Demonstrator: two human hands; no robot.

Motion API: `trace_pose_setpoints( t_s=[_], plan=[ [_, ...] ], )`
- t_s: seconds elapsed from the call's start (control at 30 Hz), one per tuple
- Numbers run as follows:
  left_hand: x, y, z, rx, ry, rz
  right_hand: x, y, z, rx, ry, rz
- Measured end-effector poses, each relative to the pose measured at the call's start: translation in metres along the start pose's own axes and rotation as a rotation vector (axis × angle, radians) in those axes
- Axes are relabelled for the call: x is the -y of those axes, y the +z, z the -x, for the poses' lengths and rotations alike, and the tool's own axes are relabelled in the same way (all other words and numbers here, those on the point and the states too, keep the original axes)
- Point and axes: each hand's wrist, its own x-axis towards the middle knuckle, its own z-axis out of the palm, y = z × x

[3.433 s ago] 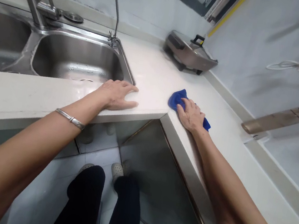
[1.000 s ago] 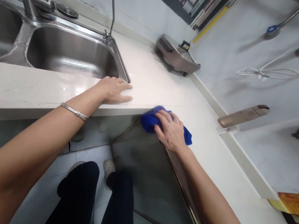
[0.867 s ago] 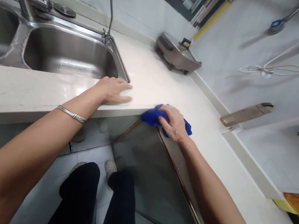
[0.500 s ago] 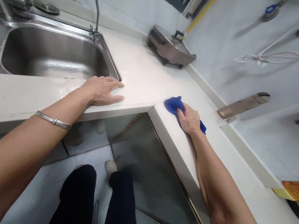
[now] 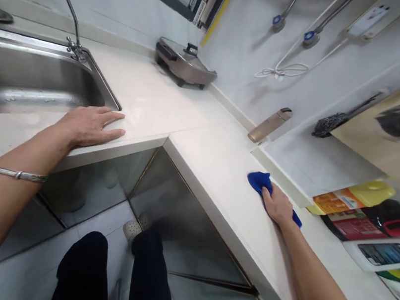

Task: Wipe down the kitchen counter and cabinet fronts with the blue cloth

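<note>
Beneath my right hand (image 5: pixel 279 205) a blue cloth (image 5: pixel 260 180) is pressed on the right arm of the white countertop (image 5: pixel 206 158); the fingers are wrapped over it and the cloth sticks out at both sides. My left hand (image 5: pixel 89 126) lies flat near the front edge of the counter, beside the right corner of the steel sink (image 5: pixel 47 64), fingers stretched and holding nothing. A silver bangle (image 5: pixel 15 173) circles the left wrist.
An electric pan with a lid (image 5: pixel 185 63) stands in the back corner. Against the right wall is a bronze flask (image 5: pixel 269 125). Farther right are a yellow-orange package (image 5: pixel 353 197) and a white bottle (image 5: pixel 382 253). A thin tap (image 5: pixel 74 46) rises behind the sink.
My right hand has slid the blue cloth along the right counter, away from the inner corner toward the packages. The view has swung right; my left hand still rests by the sink.
</note>
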Motion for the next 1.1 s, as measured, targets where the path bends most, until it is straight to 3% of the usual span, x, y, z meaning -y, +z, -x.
trace_pose_setpoints(
  t_s=[0.17,0.3,0.4,0.53,0.73,0.83,0.93,1.1],
  plan=[
    [-0.001,0.0,0.002,0.004,0.015,-0.013,-0.061,-0.001,0.019,0.043,0.307,0.025],
    [-0.001,0.001,0.001,0.001,0.039,-0.058,-0.06,0.001,0.012,0.028,0.493,0.015],
    [0.002,0.004,0.0,-0.028,0.065,-0.083,-0.033,0.002,-0.002,0.017,0.531,0.016],
    [0.009,0.01,-0.005,-0.046,0.063,-0.063,0.016,0.009,-0.027,0.026,0.389,0.014],
    [0.014,0.013,-0.01,-0.049,0.049,-0.118,0.097,0.018,-0.065,-0.066,-0.13,-0.011],
    [0.013,0.012,-0.01,-0.045,0.018,-0.149,0.126,0.021,-0.089,-0.086,-0.3,-0.043],
    [0.02,0.016,-0.01,-0.03,-0.001,-0.127,0.145,0.024,-0.116,-0.084,-0.323,-0.05],
    [0.047,0.026,-0.013,-0.061,0.088,-0.141,0.161,0.029,-0.16,-0.054,-0.217,-0.034]
  ],
)
